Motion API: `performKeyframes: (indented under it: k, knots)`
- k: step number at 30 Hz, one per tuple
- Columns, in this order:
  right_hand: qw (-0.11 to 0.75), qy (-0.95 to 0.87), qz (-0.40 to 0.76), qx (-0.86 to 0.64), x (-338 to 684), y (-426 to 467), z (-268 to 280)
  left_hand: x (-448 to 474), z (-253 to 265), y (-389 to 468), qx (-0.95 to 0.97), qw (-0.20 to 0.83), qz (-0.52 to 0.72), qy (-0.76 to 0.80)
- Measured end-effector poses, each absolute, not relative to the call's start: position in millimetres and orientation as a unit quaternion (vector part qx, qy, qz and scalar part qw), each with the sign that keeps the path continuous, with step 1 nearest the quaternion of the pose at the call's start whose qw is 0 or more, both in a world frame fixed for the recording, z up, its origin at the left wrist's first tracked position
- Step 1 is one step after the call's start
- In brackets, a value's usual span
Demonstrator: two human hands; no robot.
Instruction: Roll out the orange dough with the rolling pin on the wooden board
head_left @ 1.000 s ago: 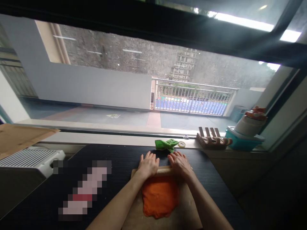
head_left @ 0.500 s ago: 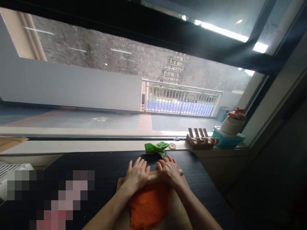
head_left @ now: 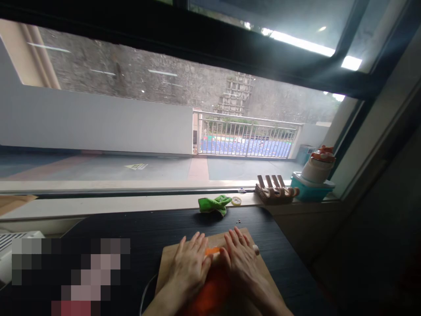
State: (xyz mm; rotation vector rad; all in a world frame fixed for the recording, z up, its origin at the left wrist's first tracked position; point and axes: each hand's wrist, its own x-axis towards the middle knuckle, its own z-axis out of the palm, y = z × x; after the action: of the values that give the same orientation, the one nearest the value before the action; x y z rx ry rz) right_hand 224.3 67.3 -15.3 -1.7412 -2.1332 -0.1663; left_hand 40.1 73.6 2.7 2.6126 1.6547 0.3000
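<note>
My left hand (head_left: 190,261) and my right hand (head_left: 241,256) lie palm down on a wooden rolling pin, fingers stretched out and pointing away from me. The pale right end of the rolling pin (head_left: 256,249) sticks out past my right hand; most of the pin is hidden under my hands. Beneath it is a flat sheet of orange dough (head_left: 212,292), seen between my forearms, with a strip of it showing beyond the pin. The dough lies on a light wooden board (head_left: 168,253).
The board rests on a dark table (head_left: 131,237). At its far edge is a crumpled green cloth (head_left: 213,204), beside a roll of tape (head_left: 236,201). On the sill stand a brown rack (head_left: 276,193) and a teal box (head_left: 309,191) with a bottle (head_left: 318,169) on top.
Both hands and the rolling pin have come back toward me over the dough. The far part of the board and an orange strip beyond the pin are now uncovered.
</note>
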Motion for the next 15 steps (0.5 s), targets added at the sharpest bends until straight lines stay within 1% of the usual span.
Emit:
performKeyframes:
  k: [4,7,9,12,15]
  knots:
    - [0.139,-0.739,0.013,-0.659,209,115,11,45,15,117,0.803,0.016,0.093,0.589]
    - [0.139,-0.74,0.023,-0.658,202,134,24,46,20,134,0.791,0.022,0.082,0.606]
    - [0.143,-0.744,0.021,-0.653,202,123,22,45,20,125,0.791,0.025,0.077,0.606]
    - [0.167,-0.761,-0.012,-0.626,214,81,0,39,11,86,0.814,0.024,0.076,0.576]
    - [0.214,-0.791,-0.108,-0.563,232,36,-28,32,-2,44,0.86,-0.022,0.118,0.496]
